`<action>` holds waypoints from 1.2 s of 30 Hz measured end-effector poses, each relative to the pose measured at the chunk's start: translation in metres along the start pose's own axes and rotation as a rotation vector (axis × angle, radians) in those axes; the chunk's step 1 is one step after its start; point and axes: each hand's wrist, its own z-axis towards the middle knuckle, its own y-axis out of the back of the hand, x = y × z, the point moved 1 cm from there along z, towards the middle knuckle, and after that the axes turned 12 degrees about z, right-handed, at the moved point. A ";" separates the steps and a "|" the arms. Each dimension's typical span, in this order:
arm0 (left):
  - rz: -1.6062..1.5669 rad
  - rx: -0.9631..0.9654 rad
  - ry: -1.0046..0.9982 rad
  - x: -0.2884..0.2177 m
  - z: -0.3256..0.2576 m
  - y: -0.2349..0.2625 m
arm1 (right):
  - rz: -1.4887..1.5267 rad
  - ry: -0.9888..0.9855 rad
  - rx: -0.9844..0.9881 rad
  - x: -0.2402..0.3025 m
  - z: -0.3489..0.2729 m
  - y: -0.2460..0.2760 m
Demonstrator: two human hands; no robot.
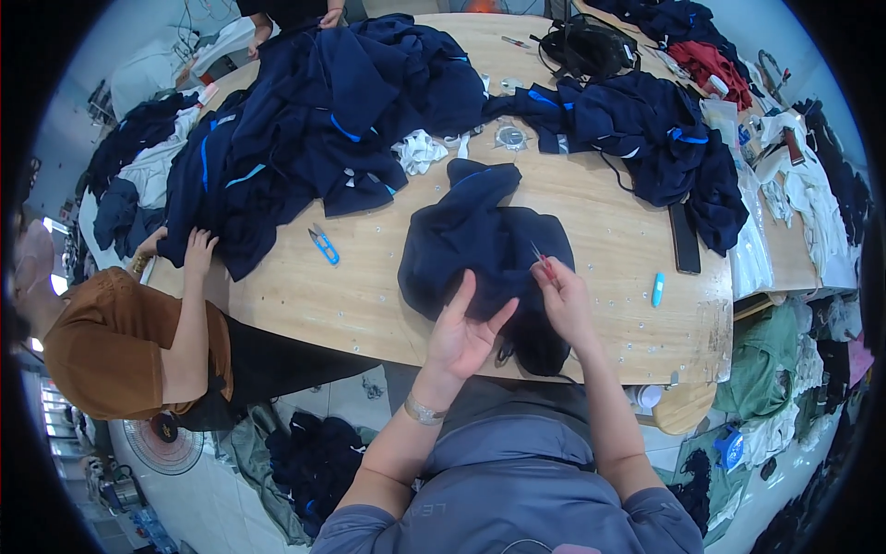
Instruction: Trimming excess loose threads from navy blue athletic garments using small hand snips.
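Note:
A navy garment (461,231) lies bunched on the wooden table (360,305) in front of me, with a blue strip of trim near its far end. My left hand (466,332) is over its near edge, palm up, with thumb and fingers spread and nothing in it. In my right hand (565,300) are small red-handled thread snips (546,268), their metal tips pointing away from me above the garment's right side. Another pair of snips, blue-handled (324,245), rests on the table to the left.
A large heap of navy garments (305,138) covers the far left, handled by a person in brown (120,342) and another at the far edge. More navy clothing (646,129), a black bag (591,46), a phone (684,238) and a turquoise marker-like object (657,290) lie on the right.

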 end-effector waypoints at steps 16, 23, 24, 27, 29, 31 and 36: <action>0.029 0.105 -0.175 0.009 -0.002 0.008 | 0.096 0.340 0.121 0.057 -0.017 -0.014; 0.085 -0.053 -0.291 -0.002 -0.003 -0.012 | 0.347 0.284 0.427 0.065 -0.042 -0.005; 0.084 -0.053 -0.292 -0.002 -0.003 -0.010 | 0.380 0.241 0.398 0.070 -0.042 -0.002; 0.113 -0.025 -0.287 0.002 -0.001 -0.005 | 0.415 0.064 0.171 0.052 -0.039 -0.001; 0.095 -0.079 -0.240 0.006 -0.001 -0.006 | 0.285 0.007 -0.059 0.054 -0.024 -0.008; 0.091 -0.063 -0.219 0.007 -0.004 -0.009 | 0.357 -0.073 -0.034 0.051 -0.013 -0.011; 0.044 0.030 -0.041 0.004 -0.008 -0.005 | 0.676 -0.273 -0.010 0.024 0.000 -0.011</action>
